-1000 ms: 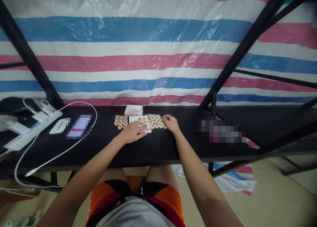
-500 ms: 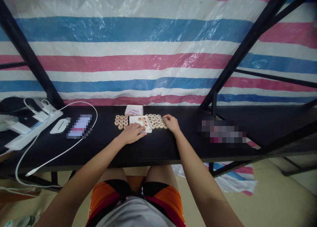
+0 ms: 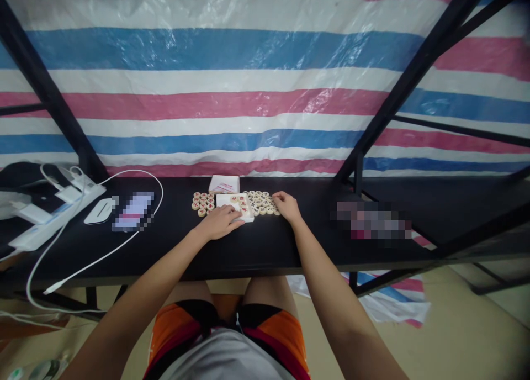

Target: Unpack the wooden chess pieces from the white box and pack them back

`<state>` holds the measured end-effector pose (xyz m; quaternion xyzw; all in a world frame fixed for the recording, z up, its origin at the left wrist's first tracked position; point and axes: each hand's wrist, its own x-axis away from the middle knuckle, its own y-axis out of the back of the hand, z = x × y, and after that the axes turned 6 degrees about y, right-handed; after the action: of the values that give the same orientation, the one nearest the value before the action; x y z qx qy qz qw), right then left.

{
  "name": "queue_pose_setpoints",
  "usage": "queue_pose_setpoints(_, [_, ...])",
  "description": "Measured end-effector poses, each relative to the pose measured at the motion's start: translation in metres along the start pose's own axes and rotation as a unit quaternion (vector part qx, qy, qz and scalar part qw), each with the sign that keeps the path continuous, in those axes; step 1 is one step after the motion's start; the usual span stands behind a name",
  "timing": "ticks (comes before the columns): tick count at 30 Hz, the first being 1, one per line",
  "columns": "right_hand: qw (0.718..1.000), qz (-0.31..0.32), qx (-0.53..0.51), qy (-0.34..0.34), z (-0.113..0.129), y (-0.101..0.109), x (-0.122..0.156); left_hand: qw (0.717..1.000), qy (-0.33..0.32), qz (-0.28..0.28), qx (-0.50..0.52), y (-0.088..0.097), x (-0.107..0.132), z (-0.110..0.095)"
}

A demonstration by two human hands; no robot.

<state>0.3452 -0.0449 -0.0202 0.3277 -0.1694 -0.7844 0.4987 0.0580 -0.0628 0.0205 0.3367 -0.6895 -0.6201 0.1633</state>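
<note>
A shallow white box (image 3: 222, 199) lies on the black desk with a few red-marked Chinese chess pieces (image 3: 244, 209) in its right part. My left hand (image 3: 220, 222) lies over the box's front left, fingers stretched across it and thumb apart; its fingertips are near a red-marked piece. Left of the box are several red-marked pieces (image 3: 202, 201) in rows, partly hidden by that hand. Round pieces with dark marks (image 3: 261, 203) are grouped on the right. At their right edge rests my right hand (image 3: 286, 206), fingers loosely bent and touching the outer pieces.
Behind the open box stands a white lid or second box (image 3: 224, 184). To the left are a phone (image 3: 134, 211), a white oval device (image 3: 99, 211), a power strip (image 3: 53, 217) and a looping white cable (image 3: 95, 264). A blurred object (image 3: 372, 221) lies right. Black frame posts (image 3: 360, 142) flank the desk.
My left hand has shifted very slightly over the box. My right hand stays by the dark-marked pieces.
</note>
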Motion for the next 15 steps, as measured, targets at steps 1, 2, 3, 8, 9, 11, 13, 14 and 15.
queue_pose_setpoints(1, [1.000,0.001,0.000,0.000,-0.0001,0.0002,0.0000,1.000,0.002,0.000,0.001,0.0003,0.0000,0.0002])
queue_pose_setpoints(2, [1.000,0.002,0.000,0.001,-0.0001,0.0004,0.0000,1.000,0.002,0.000,0.002,0.0005,0.0001,0.0001])
queue_pose_setpoints(3, [1.000,0.003,0.001,0.002,0.0002,0.0008,0.0001,1.000,0.001,0.002,0.002,0.0006,0.0001,0.0000])
queue_pose_setpoints(8, [1.000,0.005,0.001,-0.002,0.0027,0.0021,0.0007,1.000,-0.010,0.005,0.023,0.0002,0.0001,-0.0008])
queue_pose_setpoints(9, [1.000,0.006,0.000,-0.002,0.0027,0.0020,0.0007,0.999,-0.012,0.002,0.033,0.0001,0.0001,-0.0009])
queue_pose_setpoints(11, [1.000,0.005,0.001,-0.002,0.0018,0.0015,0.0004,0.999,-0.017,-0.004,0.047,0.0000,0.0002,-0.0009])
queue_pose_setpoints(13, [1.000,0.004,0.003,-0.002,0.0001,0.0007,0.0000,0.998,-0.022,-0.013,0.056,0.0001,-0.0002,-0.0004])
queue_pose_setpoints(14, [1.000,0.005,0.003,-0.002,-0.0008,0.0003,-0.0001,0.998,-0.025,-0.021,0.061,0.0004,-0.0007,0.0004])
queue_pose_setpoints(15, [1.000,0.005,0.002,-0.001,-0.0014,0.0001,-0.0002,0.997,-0.026,-0.031,0.065,0.0009,-0.0013,0.0019])
